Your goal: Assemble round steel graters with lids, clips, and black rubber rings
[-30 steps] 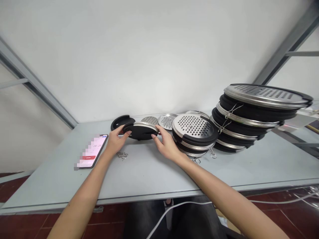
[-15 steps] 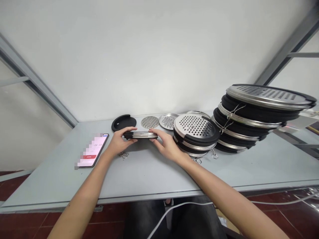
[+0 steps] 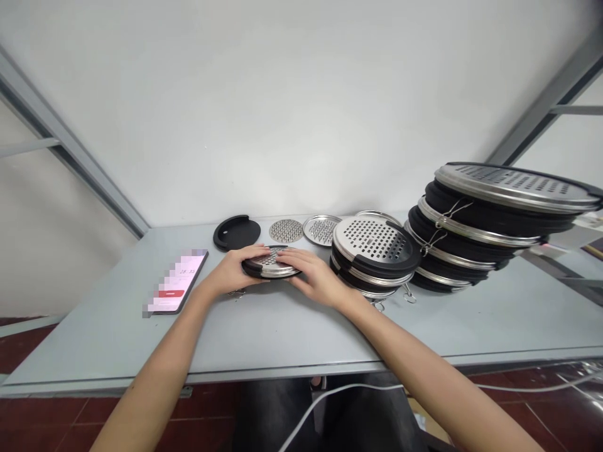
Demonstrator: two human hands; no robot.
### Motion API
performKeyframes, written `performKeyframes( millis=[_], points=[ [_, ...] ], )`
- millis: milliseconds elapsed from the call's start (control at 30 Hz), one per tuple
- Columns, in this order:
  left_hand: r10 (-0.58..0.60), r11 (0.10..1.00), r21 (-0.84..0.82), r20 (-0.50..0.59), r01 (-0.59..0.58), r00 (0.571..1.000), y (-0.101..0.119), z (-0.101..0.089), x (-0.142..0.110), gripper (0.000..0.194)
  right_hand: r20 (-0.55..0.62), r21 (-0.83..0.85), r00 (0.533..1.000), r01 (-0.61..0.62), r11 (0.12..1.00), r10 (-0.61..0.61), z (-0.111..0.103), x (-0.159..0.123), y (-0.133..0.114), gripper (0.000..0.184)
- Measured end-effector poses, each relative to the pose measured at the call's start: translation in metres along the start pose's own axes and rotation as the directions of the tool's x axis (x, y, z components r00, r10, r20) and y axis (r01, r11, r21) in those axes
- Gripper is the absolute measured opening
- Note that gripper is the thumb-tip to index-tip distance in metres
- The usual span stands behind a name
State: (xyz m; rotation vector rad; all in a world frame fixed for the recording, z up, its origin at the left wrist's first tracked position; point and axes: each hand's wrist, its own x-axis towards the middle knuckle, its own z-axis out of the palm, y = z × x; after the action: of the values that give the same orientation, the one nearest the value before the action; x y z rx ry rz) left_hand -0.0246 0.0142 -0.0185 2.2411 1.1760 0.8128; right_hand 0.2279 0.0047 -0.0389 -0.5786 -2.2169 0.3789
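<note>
Between my hands is a round grater [image 3: 275, 272], a perforated metal disc in a black rim, tilted slightly toward me. My left hand [image 3: 235, 270] grips its left edge, fingers on top. My right hand [image 3: 316, 274] grips the right edge, with fingers lying over the metal face and the thumb below. A small wire ring [image 3: 238, 292] lies on the table just under my left hand, partly hidden. Behind the grater rest a black round holder [image 3: 240, 233], a loose perforated disc [image 3: 286, 230] and a rimmed metal grater disc [image 3: 321, 230].
Right of my hands stands a short stack of graters [image 3: 374, 242], with a taller leaning stack [image 3: 490, 220] beyond it. A phone [image 3: 176, 282] lies at the left of the grey table [image 3: 264, 351]. A white cable [image 3: 348, 388] crosses above my lap.
The grater was held flat and edge-on; now it is lower and tilted so its perforated face shows. The fingers of both hands have come over its top.
</note>
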Motion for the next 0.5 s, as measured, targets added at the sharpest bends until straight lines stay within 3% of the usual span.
performKeyframes(
  millis=[133, 300, 500],
  points=[
    [0.004, 1.0, 0.021, 0.022, -0.004, 1.0, 0.003, -0.002, 0.0, 0.064, 0.025, 0.006, 1.0, 0.001, 1.0, -0.001, 0.001, -0.001, 0.001, 0.048],
    [0.025, 1.0, 0.01, -0.15, -0.024, 0.988, 0.013, -0.007, 0.0, 0.062, -0.074, 0.146, 0.989, -0.113, 0.983, 0.124, 0.004, -0.002, -0.003, 0.042],
    [0.078, 0.995, 0.082, -0.301, -0.055, 0.95, 0.015, -0.008, -0.001, 0.078, -0.21, 0.335, 0.903, -0.293, 0.895, 0.374, 0.005, 0.003, -0.003, 0.035]
  ],
)
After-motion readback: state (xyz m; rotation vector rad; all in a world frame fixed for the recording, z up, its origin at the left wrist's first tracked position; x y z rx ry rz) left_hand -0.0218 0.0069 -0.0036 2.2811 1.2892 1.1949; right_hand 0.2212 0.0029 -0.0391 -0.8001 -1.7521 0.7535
